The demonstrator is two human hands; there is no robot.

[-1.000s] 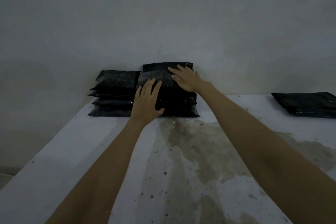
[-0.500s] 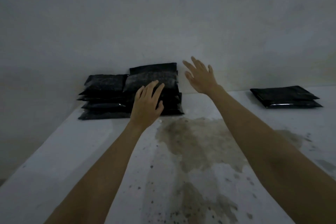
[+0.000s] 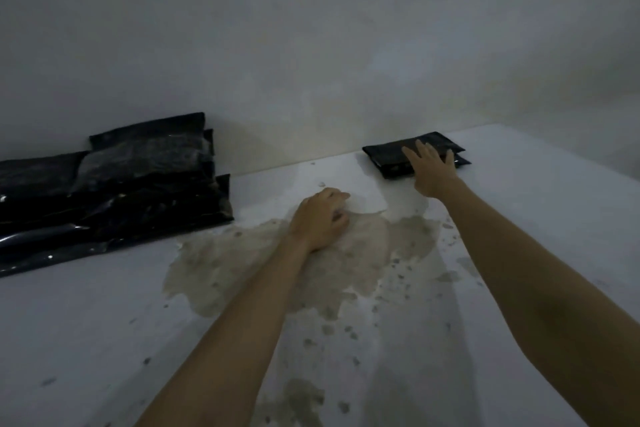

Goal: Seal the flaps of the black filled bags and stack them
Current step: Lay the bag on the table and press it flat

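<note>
Two stacks of black filled bags (image 3: 114,184) lie side by side at the far left against the wall, the right stack taller. A small pile of two flat black bags (image 3: 388,154) lies at the far right near the wall. My right hand (image 3: 431,168) rests flat on the top bag of that pile, fingers straight and spread. My left hand (image 3: 320,218) rests on the bare table surface between the stacks and the pile, fingers loosely curled, holding nothing.
The white table (image 3: 86,322) runs up to a pale wall (image 3: 311,45). A large brownish stain (image 3: 277,270) with scattered specks covers its middle, under my left forearm.
The view swung right. My right hand left the tall stack and reached across to the two-bag pile. My left hand came off the stack and dropped to the table.
</note>
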